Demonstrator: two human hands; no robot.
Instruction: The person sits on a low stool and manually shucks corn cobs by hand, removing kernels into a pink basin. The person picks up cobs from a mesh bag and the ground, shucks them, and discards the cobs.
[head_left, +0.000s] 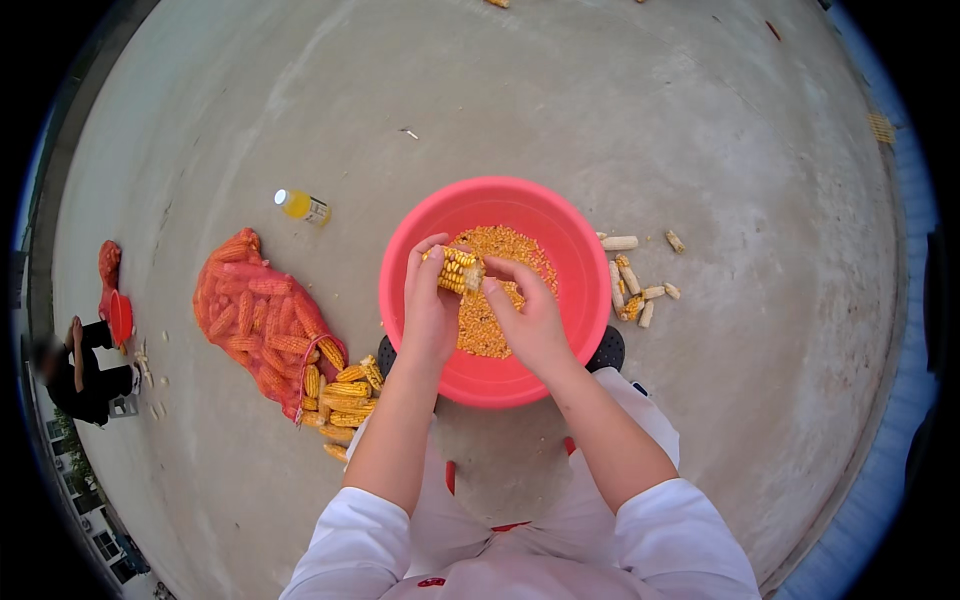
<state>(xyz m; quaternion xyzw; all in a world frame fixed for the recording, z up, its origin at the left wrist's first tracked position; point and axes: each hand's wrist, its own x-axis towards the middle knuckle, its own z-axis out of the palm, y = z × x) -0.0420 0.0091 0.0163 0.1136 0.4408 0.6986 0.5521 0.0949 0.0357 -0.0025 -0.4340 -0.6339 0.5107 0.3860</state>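
My left hand (433, 311) grips a partly shelled ear of dried corn (459, 271) above a red plastic basin (576, 300). Rows of yellow kernels remain on the ear, and its end towards the right is pale and bare. Beside that end is my right hand (529, 315), thumb and fingers apart, the fingertips close to the cob; whether they touch it I cannot tell. Loose corn kernels (484, 330) lie spread over the basin's floor. The basin stands on concrete between my feet, its near rim in front of my knees.
Left of the basin lies a red mesh sack (259, 307) of corn, with ears (349, 397) spilling from its mouth. A bottle of yellow drink (304, 207) lies beyond. Stripped cobs (619, 289) are scattered on the right. Far left, another person (86, 375) sits near a red basin (121, 318).
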